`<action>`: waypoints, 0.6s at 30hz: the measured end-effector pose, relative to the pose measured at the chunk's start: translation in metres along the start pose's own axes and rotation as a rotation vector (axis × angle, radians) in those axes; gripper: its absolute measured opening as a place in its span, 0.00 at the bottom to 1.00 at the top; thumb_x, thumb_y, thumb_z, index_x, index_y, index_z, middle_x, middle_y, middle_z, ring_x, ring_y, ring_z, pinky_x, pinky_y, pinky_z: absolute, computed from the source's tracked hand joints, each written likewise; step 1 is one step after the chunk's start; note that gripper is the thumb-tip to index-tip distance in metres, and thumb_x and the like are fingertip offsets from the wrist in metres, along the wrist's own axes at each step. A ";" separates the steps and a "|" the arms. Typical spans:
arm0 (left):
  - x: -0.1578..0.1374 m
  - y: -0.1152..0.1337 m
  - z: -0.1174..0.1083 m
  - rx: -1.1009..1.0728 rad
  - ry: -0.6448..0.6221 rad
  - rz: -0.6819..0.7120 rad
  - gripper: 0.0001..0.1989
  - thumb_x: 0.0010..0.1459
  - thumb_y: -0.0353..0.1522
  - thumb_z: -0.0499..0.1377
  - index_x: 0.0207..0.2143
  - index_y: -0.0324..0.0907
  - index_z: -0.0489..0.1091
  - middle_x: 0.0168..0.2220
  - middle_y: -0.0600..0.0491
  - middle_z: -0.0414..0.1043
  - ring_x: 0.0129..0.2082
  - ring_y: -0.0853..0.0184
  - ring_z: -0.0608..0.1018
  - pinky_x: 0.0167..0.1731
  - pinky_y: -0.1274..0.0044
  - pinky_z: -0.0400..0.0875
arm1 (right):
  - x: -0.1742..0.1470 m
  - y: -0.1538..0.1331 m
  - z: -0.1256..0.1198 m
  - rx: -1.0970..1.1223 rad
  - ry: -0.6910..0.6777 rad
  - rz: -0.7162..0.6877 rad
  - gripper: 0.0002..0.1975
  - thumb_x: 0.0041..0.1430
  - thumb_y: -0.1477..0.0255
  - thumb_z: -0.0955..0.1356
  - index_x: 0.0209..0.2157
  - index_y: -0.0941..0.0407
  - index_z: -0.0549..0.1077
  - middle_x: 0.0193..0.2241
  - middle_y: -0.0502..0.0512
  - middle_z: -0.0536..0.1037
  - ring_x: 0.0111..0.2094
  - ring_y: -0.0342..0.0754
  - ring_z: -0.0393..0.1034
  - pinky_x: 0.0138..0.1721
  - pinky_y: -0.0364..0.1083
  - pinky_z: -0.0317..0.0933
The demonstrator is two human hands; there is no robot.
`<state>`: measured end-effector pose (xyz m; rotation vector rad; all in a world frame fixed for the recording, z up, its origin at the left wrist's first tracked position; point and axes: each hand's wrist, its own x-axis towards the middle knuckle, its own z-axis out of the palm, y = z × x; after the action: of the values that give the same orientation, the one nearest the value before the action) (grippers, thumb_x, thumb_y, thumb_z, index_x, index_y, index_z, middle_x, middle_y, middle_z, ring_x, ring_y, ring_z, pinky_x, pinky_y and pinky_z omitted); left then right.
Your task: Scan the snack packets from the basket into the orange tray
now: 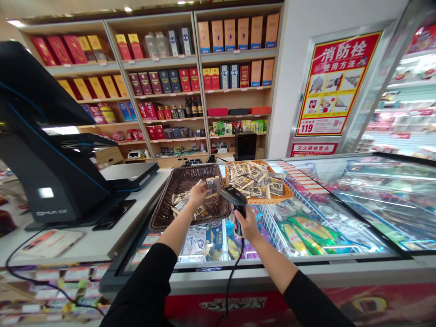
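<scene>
My left hand [198,194] is closed on a small snack packet [213,185], held over the dark brown wicker basket [160,213]. Several similar packets [180,199] lie in that basket. My right hand [248,223] grips the handle of a black barcode scanner [235,195], whose head points left toward the held packet. From its handle a black cable [235,268] hangs down. Just beyond the scanner, a light orange wicker basket [288,193] is heaped with packets [254,175] of the same look. Both baskets rest on the freezer's glass top.
The chest freezer [306,268] shows bagged goods [303,234] under its glass. On the counter at left stand a checkout terminal [51,172], a flat scale plate [131,170] and a phone [114,214]. Shelves of boxed goods [163,81] line the back wall.
</scene>
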<state>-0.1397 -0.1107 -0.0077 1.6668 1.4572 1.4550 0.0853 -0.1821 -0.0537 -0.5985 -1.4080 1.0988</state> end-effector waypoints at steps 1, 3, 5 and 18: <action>0.000 0.005 -0.002 0.089 0.031 0.033 0.16 0.48 0.29 0.62 0.42 0.40 0.75 0.41 0.50 0.78 0.43 0.61 0.79 0.48 0.68 0.71 | 0.002 0.000 -0.001 0.070 0.034 0.006 0.13 0.59 0.60 0.65 0.31 0.55 0.63 0.17 0.44 0.68 0.13 0.40 0.60 0.16 0.40 0.55; 0.002 0.020 -0.002 0.274 0.082 0.117 0.15 0.53 0.29 0.59 0.44 0.42 0.75 0.42 0.51 0.78 0.43 0.61 0.78 0.48 0.68 0.70 | 0.008 -0.001 -0.005 0.232 0.147 0.020 0.14 0.57 0.58 0.66 0.32 0.54 0.63 0.18 0.44 0.68 0.13 0.40 0.60 0.16 0.40 0.55; 0.007 0.041 0.004 0.417 0.074 0.241 0.15 0.57 0.29 0.55 0.46 0.45 0.74 0.45 0.52 0.77 0.46 0.62 0.77 0.51 0.68 0.68 | 0.016 -0.004 -0.012 0.384 0.296 0.025 0.16 0.56 0.56 0.66 0.35 0.53 0.63 0.18 0.43 0.68 0.14 0.40 0.60 0.16 0.41 0.56; 0.044 0.068 0.155 0.836 -0.484 0.502 0.32 0.58 0.49 0.52 0.63 0.54 0.53 0.68 0.49 0.38 0.66 0.48 0.43 0.60 0.52 0.38 | 0.043 0.010 -0.056 0.496 0.670 0.029 0.20 0.57 0.49 0.59 0.27 0.52 0.56 0.18 0.44 0.61 0.16 0.41 0.57 0.19 0.43 0.57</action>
<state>0.0224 -0.0499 0.0197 2.7984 1.5023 0.5194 0.1284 -0.1258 -0.0499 -0.5494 -0.5255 1.0800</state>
